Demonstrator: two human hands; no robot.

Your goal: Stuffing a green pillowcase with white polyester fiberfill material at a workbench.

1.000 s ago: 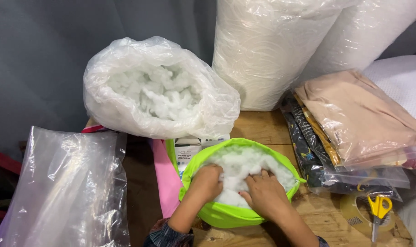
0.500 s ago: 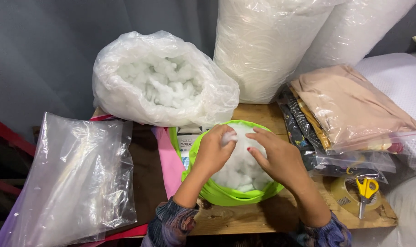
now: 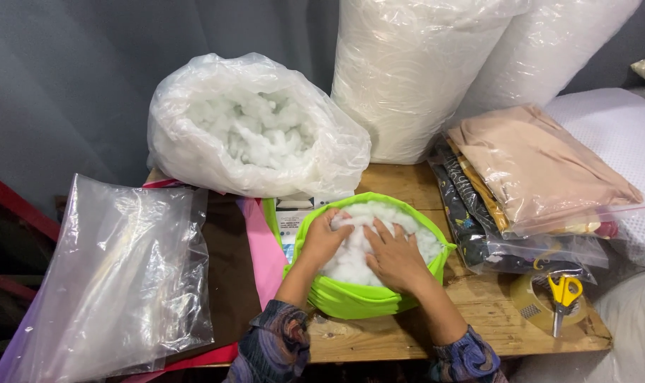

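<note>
White fibre stuffing (image 3: pixel 351 262) fills a lime-green fabric basket (image 3: pixel 351 301) on the wooden surface (image 3: pixel 400 184). Left hand (image 3: pixel 324 237) is clenched on a tuft at the top of the stuffing; right hand (image 3: pixel 395 257) presses flat on it, fingers spread. Behind stands an open clear bag of stuffing (image 3: pixel 255 131), to the right bagged folded fabrics (image 3: pixel 539 167), yellow-handled scissors (image 3: pixel 563 292) near the surface edge.

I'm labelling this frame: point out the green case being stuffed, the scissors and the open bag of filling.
green case (image 3: pixel 351 301), head view, on its front outer wall.
scissors (image 3: pixel 565 291), head view, on the yellow handles.
open bag of filling (image 3: pixel 255 135), head view, on the white fluff inside.
</note>
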